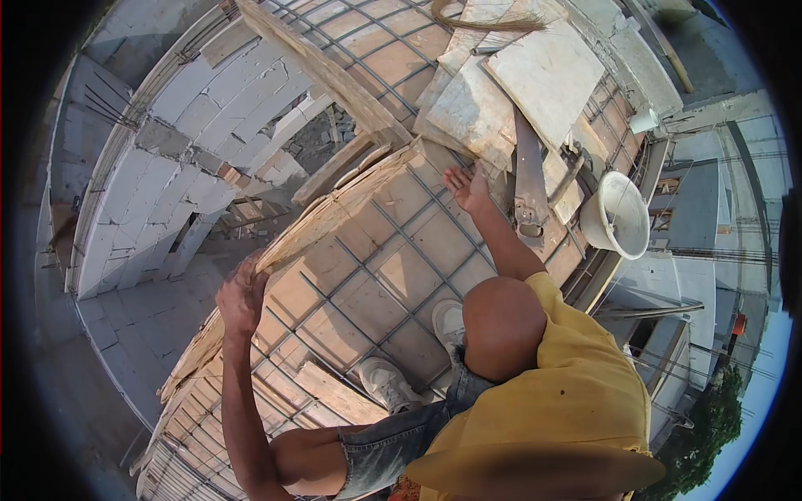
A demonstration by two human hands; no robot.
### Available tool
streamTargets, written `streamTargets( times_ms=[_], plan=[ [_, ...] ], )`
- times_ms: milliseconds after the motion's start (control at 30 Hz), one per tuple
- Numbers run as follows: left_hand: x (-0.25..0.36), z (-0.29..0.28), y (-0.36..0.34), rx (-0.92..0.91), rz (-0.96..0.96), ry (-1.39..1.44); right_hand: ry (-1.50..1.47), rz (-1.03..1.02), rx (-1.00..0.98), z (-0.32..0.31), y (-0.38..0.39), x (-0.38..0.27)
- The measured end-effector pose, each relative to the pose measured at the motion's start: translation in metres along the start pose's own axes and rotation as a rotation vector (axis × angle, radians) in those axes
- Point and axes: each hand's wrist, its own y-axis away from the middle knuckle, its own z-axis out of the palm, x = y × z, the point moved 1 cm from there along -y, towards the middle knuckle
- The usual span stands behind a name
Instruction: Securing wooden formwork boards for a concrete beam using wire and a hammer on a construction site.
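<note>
My left hand grips the rough edge of a long wooden board along the deck's left side. My right hand is open, palm partly up and fingers slightly curled, above the steel rebar grid near the board's far end. Beneath the grid are pale sheet panels. Just right of that hand, a wide-bladed handsaw lies next to stacked pale sheets, with several small tools beside it.
A white bucket stands at the right edge, a small white container behind it. Wire lies on the sheets. Another plank edges an opening down to rubble and block walls. My shoes rest on the grid. A drop lies at the right.
</note>
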Motion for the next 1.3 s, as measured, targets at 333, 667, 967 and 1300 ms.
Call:
streamTargets(
  times_ms=[333, 667, 967, 1300],
  plan=[
    [0.004, -0.009, 0.004, -0.056, -0.112, 0.001, -0.28, -0.051, 0.063, -0.004, -0.002, -0.012],
    [-0.001, -0.009, 0.007, -0.07, -0.099, -0.026, -0.429, -0.052, 0.047, 0.004, 0.013, -0.047],
    [0.007, -0.011, -0.002, -0.114, -0.12, 0.006, 0.031, -0.358, -0.103, 0.011, 0.089, -0.086],
    [0.006, -0.01, -0.002, -0.114, -0.096, -0.014, 0.022, -0.51, -0.407, 0.192, 0.169, -0.117]
  ],
)
